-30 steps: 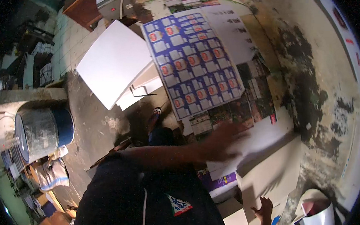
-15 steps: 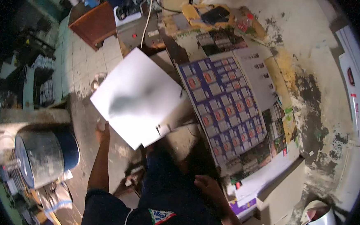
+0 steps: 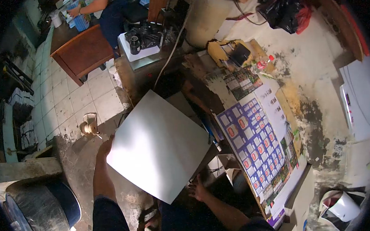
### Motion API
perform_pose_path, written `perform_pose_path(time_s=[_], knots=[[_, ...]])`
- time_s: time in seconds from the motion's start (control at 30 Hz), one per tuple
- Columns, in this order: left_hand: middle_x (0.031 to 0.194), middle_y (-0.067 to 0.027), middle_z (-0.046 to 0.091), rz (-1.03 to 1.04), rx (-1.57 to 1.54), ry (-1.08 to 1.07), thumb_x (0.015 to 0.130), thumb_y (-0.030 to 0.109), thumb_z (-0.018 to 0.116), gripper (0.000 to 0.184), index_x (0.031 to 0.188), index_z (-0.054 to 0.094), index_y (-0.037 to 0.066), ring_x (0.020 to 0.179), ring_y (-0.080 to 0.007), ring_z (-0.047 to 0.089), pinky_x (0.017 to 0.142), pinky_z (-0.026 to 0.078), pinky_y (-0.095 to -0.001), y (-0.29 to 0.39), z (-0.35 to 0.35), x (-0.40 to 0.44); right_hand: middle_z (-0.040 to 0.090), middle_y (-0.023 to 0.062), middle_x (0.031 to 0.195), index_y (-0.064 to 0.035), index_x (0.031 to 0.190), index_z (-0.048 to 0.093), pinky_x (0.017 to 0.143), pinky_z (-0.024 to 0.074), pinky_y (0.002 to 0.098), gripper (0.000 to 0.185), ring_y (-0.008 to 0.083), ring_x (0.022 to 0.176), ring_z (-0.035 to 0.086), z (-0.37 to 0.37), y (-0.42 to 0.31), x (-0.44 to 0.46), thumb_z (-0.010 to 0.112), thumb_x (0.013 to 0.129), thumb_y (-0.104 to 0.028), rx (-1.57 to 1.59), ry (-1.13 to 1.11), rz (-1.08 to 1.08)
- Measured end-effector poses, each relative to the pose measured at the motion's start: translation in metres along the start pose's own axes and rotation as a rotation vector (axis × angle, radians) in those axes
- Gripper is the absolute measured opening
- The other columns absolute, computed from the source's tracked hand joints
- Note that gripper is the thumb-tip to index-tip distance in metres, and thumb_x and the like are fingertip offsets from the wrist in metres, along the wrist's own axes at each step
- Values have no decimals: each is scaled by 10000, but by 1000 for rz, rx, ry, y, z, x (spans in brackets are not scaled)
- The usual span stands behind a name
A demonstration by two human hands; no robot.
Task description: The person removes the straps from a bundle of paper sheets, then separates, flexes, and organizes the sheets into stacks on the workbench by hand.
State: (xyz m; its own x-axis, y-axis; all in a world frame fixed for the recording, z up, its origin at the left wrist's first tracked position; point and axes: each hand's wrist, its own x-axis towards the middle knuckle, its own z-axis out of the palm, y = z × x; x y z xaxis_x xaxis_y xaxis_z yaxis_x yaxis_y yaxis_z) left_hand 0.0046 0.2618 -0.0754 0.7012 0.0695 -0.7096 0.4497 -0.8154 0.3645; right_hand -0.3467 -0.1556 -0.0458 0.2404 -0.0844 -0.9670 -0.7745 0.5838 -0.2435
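Room: a cluttered workshop, with a worn grey floor (image 3: 78, 164) and a peeling wall (image 3: 298, 59).
Drum: a dark, scuffed drum (image 3: 43, 208) lies at the lower left, well apart from the arms.
Left hand: the left hand (image 3: 105, 146) is at the left edge of the white sheet (image 3: 157, 147); its fingers are partly hidden, so whether they pinch it cannot be told.
White sheet: in front of the person, between both hands, turned cornerwise; one sheet or several cannot be told.
Handling: probably light, smooth and a little slippery, prone to bend or crease; opposite edges look the best hold, with flat fingers, away from the corners.
Right hand: the right hand (image 3: 197, 190) has its fingers spread just beside the lower right edge; contact is unclear.
Room to move: the floor on the left seems to offer more; on the right, the blue-printed sheet (image 3: 253, 145) has its edge near the white one's right corner.
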Motion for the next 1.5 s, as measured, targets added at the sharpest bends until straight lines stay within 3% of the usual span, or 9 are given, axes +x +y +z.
perform_pose_path(time_s=[0.17, 0.27, 0.4, 0.5, 0.6, 0.7, 1.13, 1.33, 1.5], knots=[[1369, -310, 466, -66, 40, -339, 897, 763, 228, 951, 1368, 463, -29, 1323, -389, 427, 1082, 341, -438, -8, -3, -32, 519, 132, 1211, -135, 1305, 501, 984, 370, 533, 960, 318, 1148, 483, 5, 6, 24, 381, 737, -899, 190, -24, -64], [1344, -307, 489, 183, -263, 120, 955, 671, 283, 844, 1332, 484, -57, 1270, -417, 468, 1061, 359, -447, -75, 89, -91, 523, 148, 1231, -121, 1315, 499, 987, 379, 520, 955, 320, 1162, 489, 6, -5, 18, 393, 748, -883, 182, -3, -127], [1456, -173, 438, 173, -1013, -90, 1001, 547, 370, 731, 1413, 392, -57, 1355, -282, 375, 1106, 303, -388, -161, 181, -113, 528, 169, 1257, -103, 1330, 497, 990, 390, 502, 949, 323, 1179, 497, -7, -32, 4, 410, 764, -860, -2, 104, -260], [1478, -171, 380, -421, -1153, -240, 929, 701, 304, 902, 1435, 341, -45, 1352, -275, 362, 1118, 284, -377, -145, 161, -146, 532, 185, 1277, -89, 1341, 495, 993, 398, 489, 945, 325, 1192, 503, -13, -50, -12, 422, 776, -843, -268, 198, -356], [1546, -165, 262, -308, -1237, -485, 851, 824, 224, 1039, 1487, 249, 3, 1407, -287, 282, 1141, 247, -376, -124, 141, -118, 536, 200, 1297, -76, 1352, 493, 995, 406, 477, 941, 328, 1206, 509, -12, -55, -38, 434, 788, -827, -515, 269, -426], [1508, -156, 323, -121, -1287, -113, 853, 816, 252, 1005, 1484, 275, 34, 1366, -298, 329, 1136, 253, -415, -91, 141, -91, 539, 216, 1317, -62, 1362, 492, 998, 415, 464, 937, 330, 1219, 514, -13, -39, -71, 447, 800, -810, -621, 283, -448], [1481, -139, 357, -29, -1088, 238, 903, 727, 285, 876, 1505, 240, 92, 1337, -288, 361, 1114, 290, -432, -28, 103, -196, 575, 243, 1243, 33, 1273, 545, 994, 441, 475, 864, 382, 1193, 535, -87, -25, -293, 637, 791, -678, -786, 101, -680], [1469, -132, 373, 174, -1073, 298, 926, 686, 300, 822, 1515, 223, 118, 1324, -283, 375, 1104, 307, -440, 1, 113, -280, 616, 209, 1144, 22, 1233, 584, 938, 471, 450, 748, 319, 1077, 598, -180, 29, -314, 658, 825, -600, -479, 158, -898], [1458, -125, 386, 504, -1023, 1, 946, 652, 313, 778, 1523, 210, 140, 1313, -279, 387, 1096, 321, -447, 81, 162, -318, 645, 136, 1007, 34, 1115, 629, 828, 485, 369, 592, 228, 951, 606, -256, 64, -354, 637, 885, -512, -45, 391, -819]])
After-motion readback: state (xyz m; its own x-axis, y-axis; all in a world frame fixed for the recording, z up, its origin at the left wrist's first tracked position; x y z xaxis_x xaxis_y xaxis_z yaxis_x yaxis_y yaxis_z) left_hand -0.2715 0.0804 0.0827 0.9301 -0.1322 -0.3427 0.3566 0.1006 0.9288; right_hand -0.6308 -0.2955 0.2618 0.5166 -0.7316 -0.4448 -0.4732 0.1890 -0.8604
